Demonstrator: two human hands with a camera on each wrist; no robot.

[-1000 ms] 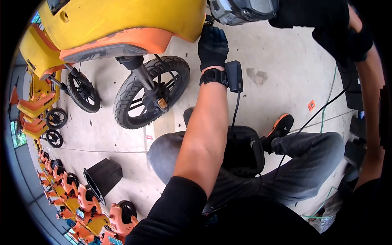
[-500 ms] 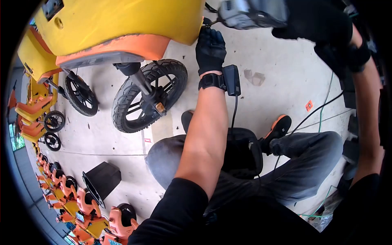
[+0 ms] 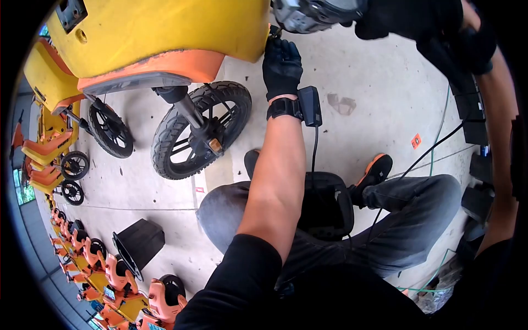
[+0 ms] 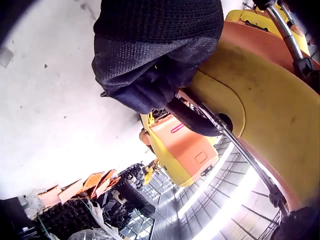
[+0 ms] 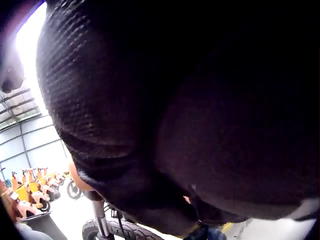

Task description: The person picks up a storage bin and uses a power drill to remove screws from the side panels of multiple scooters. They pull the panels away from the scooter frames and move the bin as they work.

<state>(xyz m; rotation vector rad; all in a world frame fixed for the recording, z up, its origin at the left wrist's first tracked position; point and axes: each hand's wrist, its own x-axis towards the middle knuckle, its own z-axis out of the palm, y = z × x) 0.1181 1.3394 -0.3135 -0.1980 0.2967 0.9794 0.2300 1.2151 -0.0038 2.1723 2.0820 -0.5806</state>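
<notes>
In a black glove, my left hand (image 3: 281, 67) has its fingers curled at the right-hand edge of a scooter's yellow body panel (image 3: 165, 33). In the left wrist view, a gloved finger (image 4: 192, 120) lies along the panel's edge beside a dark round hole (image 4: 226, 120); the rest of the glove hides the grip. My right hand (image 3: 410, 19), also gloved, holds a grey power drill (image 3: 319, 14) at the top of the head view. Its front end points left, just above my left fingertips. Dark glove fills most of the right wrist view and hides the drill.
Below the panel stands the scooter's front wheel (image 3: 203, 129). More yellow and orange scooters (image 3: 52, 143) line the left side. A black bin (image 3: 140, 247) lies on the concrete floor. Black boxes (image 3: 473, 121) and a green cord (image 3: 434, 148) are at the right.
The drill first shifted right, showing its bit by my left fingertips, then came back left and slightly up. My left hand stays at the panel's edge.
</notes>
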